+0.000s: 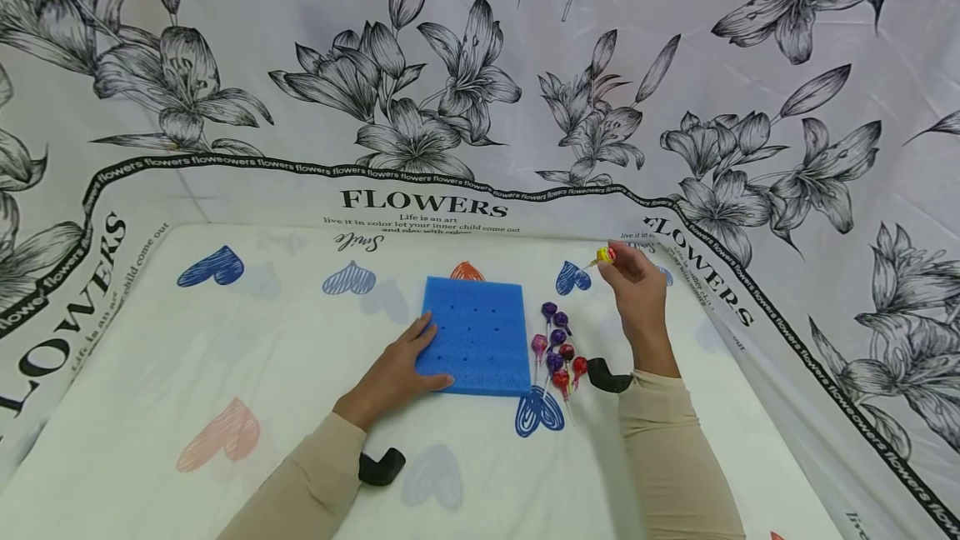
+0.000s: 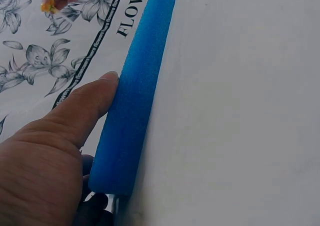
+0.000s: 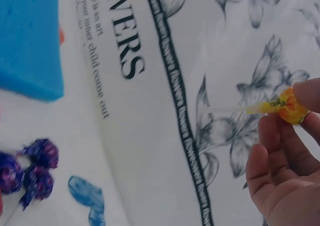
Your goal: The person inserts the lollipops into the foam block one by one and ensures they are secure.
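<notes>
A blue foam block with rows of small holes lies on the table. My left hand rests at its near left corner, fingers along the left edge and the extended thumb touching the near edge. To the right of the block, my right hand is raised and pinches a yellow-wrapped lollipop by its candy head. The lollipop's white stick points left, away from the fingertips. Several wrapped lollipops, purple, pink and red, lie bunched between the block and my right forearm.
A white cloth with printed hearts covers the table. Behind it hangs a flower-printed curtain, which also runs along the right side. Black wrist-camera mounts stick out from both sleeves.
</notes>
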